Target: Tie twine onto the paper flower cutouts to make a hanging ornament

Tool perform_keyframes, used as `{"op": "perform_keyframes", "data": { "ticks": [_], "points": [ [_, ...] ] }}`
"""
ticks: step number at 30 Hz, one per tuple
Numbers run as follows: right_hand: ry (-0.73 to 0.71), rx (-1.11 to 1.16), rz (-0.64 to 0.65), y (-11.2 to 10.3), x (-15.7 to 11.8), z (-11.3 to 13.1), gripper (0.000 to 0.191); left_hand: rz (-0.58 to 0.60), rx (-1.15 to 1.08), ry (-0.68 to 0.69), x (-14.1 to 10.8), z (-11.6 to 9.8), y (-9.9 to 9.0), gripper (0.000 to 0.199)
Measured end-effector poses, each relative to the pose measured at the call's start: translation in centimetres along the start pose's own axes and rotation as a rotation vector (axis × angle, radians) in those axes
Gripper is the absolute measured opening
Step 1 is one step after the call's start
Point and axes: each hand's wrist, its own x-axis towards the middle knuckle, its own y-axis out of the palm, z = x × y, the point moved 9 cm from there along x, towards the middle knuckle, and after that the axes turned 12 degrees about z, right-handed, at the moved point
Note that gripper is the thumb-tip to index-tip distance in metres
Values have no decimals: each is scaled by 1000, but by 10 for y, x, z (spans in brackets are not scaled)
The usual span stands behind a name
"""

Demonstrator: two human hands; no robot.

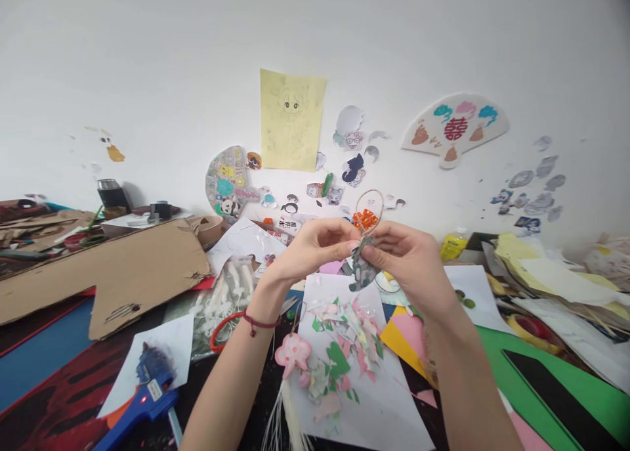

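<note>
My left hand (319, 244) and my right hand (411, 254) meet above the desk, both pinching a small grey-green pendant (363, 275). An orange beaded cluster (367, 220) sits at its top, and a thin cord loop (378, 195) rises above that. Fingertips hide part of the pendant. Below them lies a white sheet (384, 398) strewn with pink, green and pale paper scraps (337, 359). Along its left edge is a pink flower-shaped pendant (294, 354) with a white tassel (285, 418).
At the lower left a blue hot glue gun (152, 402) shows a red light, near a large piece of cardboard (147, 267). White cords in a plastic bag (229, 293) lie left of centre. On the right are green paper (492, 359) and a black phone-like slab (556, 398).
</note>
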Motion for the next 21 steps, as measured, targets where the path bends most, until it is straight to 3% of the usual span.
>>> {"op": "perform_keyframes", "data": {
  "ticks": [4, 9, 12, 15, 18, 21],
  "points": [
    [-53, -80, -34, -2, 2, 4, 29, -20, 60, -16, 0, -4, 2, 23],
    [-198, -336, -315, -19, -9, 27, 29, -253, 400, 10, -5, -29, -5, 16],
    [-193, -277, -216, -8, -10, 27, 28, -405, 734, 53, -11, -52, -1, 8],
    [-176, -229, -130, 7, -11, 28, 35, -441, 856, 120, -12, -64, 10, 4],
    [-193, -224, -158, 11, -14, 32, 14, -460, 880, 135, -13, -67, 14, 4],
    [-222, -289, -226, 7, -17, 37, 19, -459, 879, 128, -14, -68, 15, 4]
  ]
}}
